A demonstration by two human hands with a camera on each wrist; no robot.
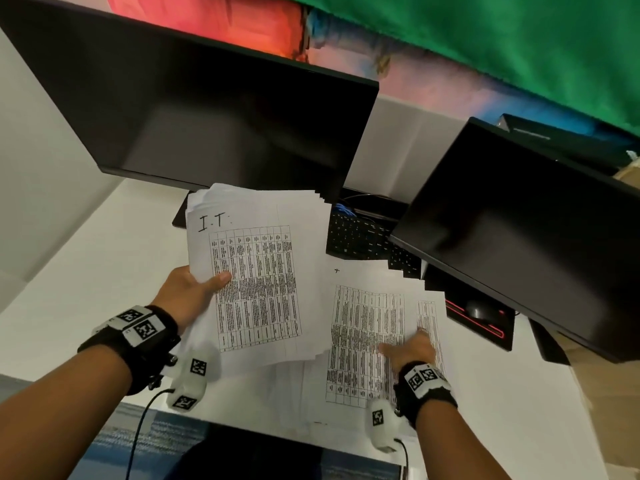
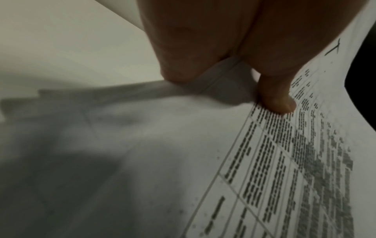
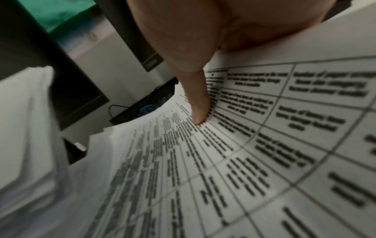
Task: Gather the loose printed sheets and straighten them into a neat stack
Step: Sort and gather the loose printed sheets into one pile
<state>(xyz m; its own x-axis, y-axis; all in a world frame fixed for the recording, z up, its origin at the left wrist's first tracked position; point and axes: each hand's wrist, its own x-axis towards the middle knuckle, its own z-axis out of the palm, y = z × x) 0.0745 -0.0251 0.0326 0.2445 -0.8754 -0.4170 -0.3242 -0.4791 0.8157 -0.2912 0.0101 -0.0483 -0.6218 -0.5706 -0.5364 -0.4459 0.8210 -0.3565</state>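
Nearest, the right grip (image 1: 410, 348) lies on the spread sheets (image 1: 367, 344) that are still on the white worktop (image 1: 104, 271); its thumb (image 3: 200, 104) presses down on the printed table, and the other fingers are blurred or hidden, so whether they hook the far edge cannot be told. Across from it and a little farther out, the left grip (image 1: 188, 294) holds the gathered bundle (image 1: 256, 268) lifted and tilted, thumb (image 2: 278, 98) on top of the page marked "I.T" and fingers beneath, pinching its left edge. The bundle's far corners fan out unevenly.

The step in hand looks like drawing the remaining fan together. It would go best if the right grip sweeps the sheets toward the left grip with flat pressure, sliding them as one layer rather than lifting single pages, then tucks them under or onto the bundle. The left pinch should ease only for squaring, when the edges can be tapped on the worktop.

Beyond both grips sit a black keyboard (image 1: 360, 237), a mouse (image 1: 479, 310) on its red-edged pad, and two dark monitors (image 1: 214, 109)
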